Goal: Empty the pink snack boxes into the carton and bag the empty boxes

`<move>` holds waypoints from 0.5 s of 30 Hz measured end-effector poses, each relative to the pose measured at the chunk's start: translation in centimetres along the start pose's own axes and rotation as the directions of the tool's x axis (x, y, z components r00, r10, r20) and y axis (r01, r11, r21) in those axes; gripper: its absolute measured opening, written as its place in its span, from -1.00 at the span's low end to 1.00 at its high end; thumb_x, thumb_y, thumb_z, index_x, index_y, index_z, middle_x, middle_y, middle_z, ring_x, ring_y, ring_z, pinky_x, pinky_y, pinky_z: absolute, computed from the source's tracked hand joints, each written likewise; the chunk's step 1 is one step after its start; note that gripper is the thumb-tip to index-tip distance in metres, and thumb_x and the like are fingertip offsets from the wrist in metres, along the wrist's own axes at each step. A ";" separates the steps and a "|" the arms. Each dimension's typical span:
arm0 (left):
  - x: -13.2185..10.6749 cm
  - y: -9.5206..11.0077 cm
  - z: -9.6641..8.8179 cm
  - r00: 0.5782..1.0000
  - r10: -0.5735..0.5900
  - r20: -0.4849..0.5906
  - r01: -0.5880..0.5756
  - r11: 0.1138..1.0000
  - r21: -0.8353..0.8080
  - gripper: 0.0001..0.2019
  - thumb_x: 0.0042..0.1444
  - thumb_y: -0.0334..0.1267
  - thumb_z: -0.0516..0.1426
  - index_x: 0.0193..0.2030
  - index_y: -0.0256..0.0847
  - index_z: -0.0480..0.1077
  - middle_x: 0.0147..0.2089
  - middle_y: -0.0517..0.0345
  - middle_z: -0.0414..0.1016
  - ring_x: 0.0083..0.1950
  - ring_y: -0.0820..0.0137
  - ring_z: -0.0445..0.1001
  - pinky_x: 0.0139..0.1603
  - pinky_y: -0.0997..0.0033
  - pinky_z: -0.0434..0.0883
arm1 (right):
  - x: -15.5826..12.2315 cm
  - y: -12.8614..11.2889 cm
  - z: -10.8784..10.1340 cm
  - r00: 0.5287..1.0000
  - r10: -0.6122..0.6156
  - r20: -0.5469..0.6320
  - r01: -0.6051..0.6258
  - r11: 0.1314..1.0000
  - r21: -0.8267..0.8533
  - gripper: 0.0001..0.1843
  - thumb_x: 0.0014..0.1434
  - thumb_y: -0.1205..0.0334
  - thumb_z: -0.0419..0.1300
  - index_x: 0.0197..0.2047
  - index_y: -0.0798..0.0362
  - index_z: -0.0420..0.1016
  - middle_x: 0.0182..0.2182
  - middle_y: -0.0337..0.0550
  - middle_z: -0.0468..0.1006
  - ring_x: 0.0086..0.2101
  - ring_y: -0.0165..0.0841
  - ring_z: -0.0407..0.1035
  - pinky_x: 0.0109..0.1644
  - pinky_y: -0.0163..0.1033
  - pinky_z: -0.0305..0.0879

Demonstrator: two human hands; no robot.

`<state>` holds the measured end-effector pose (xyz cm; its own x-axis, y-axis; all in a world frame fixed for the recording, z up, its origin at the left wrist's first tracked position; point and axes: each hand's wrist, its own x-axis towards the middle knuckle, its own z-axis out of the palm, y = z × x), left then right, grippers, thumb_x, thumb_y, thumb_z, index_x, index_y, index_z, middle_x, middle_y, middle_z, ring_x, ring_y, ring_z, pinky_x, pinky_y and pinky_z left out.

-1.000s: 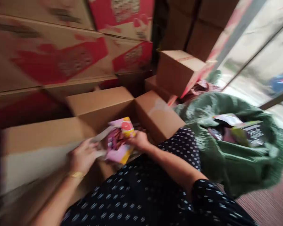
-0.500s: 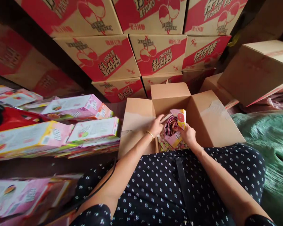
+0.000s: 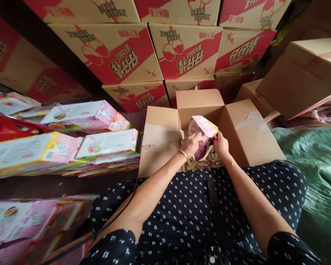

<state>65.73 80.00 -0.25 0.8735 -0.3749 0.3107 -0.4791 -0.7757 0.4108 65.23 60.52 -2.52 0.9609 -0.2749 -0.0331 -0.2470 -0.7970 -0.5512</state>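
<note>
A small pink-and-white printed box (image 3: 205, 125) is tilted over the open cardboard carton (image 3: 200, 98), its open side showing small dark pink packets. My left hand (image 3: 191, 144) is closed on the box's near left part, fingers on its upper edge. On the other side, my right hand (image 3: 221, 144) pinches the box's right edge near a yellow strip. Beneath the box, many small greenish wrapped packets (image 3: 206, 163) cover the inside of the carton. The box and my fingers hide part of those packets.
Stacked red-and-tan cartons (image 3: 184, 51) stand behind the open one. Rows of printed boxes (image 3: 107, 145) lie at my left, with a red object (image 3: 16, 127) among them. A brown carton (image 3: 303, 79) and a green sack (image 3: 317, 165) are on the right.
The small box has turned so its pink-and-white face points up and its opening tips down toward me. My left hand has moved from beside it onto its edge.
</note>
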 end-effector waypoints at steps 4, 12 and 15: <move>-0.1 -0.7 -0.7 0.998 -0.014 -0.059 0.007 0.993 -0.116 -0.57 0.25 -0.51 0.06 0.18 -0.20 0.56 -0.04 -0.07 0.63 -0.08 0.22 0.60 0.01 0.35 0.52 | 1.6 4.1 -0.8 0.998 -0.061 -0.008 0.061 0.998 -0.012 -0.60 0.42 0.23 -0.01 -0.05 0.15 0.66 -0.20 0.08 0.67 -0.21 -0.21 0.51 -0.17 -0.27 0.26; -1.2 -1.5 -2.3 0.994 -0.031 -0.101 0.007 0.972 -0.233 -0.60 0.25 -0.42 0.15 0.19 -0.17 0.57 -0.06 -0.06 0.62 -0.04 0.20 0.60 0.16 0.29 0.50 | 4.0 9.5 -1.7 0.990 0.072 -0.122 -0.059 0.993 0.107 -0.62 0.36 0.23 0.03 -0.09 0.19 0.66 -0.21 0.12 0.67 -0.24 -0.20 0.48 -0.13 -0.24 0.27; -1.6 -2.6 -2.2 0.996 -0.053 -0.066 0.042 0.986 -0.160 -0.51 0.19 -0.46 0.18 0.27 -0.14 0.53 0.01 -0.06 0.64 -0.04 0.19 0.62 0.15 0.31 0.51 | 4.4 10.6 -1.5 0.974 0.148 -0.171 -0.110 0.970 0.218 -0.63 0.33 0.21 0.03 -0.16 0.23 0.62 -0.22 0.16 0.66 -0.23 -0.18 0.47 -0.08 -0.20 0.31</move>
<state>65.40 83.72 0.06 0.8900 -0.2986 0.3446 -0.4497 -0.6997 0.5552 66.66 50.09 -7.28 0.8781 -0.4777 0.0282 -0.3176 -0.6259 -0.7123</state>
